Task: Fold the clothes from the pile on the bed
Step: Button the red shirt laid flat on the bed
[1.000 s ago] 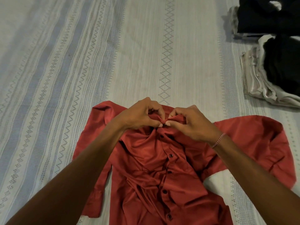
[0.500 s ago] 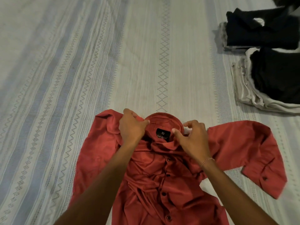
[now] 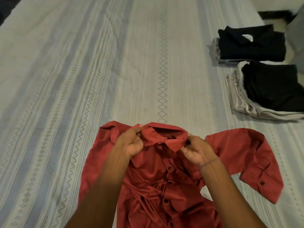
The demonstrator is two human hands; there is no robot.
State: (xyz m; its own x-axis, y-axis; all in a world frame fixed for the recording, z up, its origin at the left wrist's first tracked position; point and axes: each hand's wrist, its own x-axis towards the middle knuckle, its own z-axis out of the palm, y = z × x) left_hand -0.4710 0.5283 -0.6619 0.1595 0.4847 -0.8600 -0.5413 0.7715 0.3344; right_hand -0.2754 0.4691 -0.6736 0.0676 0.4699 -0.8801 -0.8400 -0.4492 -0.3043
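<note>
Both hands have slid apart from the shirt's (image 3: 164, 183) front to the collar's (image 3: 162, 137) ends. Left hand (image 3: 131, 143) pinches the left end and right hand (image 3: 195, 149) seemingly grips the right end, its fingertips hidden. Buttoned face up, the shirt lies on the bed (image 3: 115, 63), well apart from the folded stacks (image 3: 263, 71).

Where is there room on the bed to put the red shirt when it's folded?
The widest bare stretch of bed sheet lies beyond the red shirt and to its left. The far right is crowded: two stacks of folded clothes sit there. A narrow bare strip runs between them and the shirt's right sleeve.
</note>
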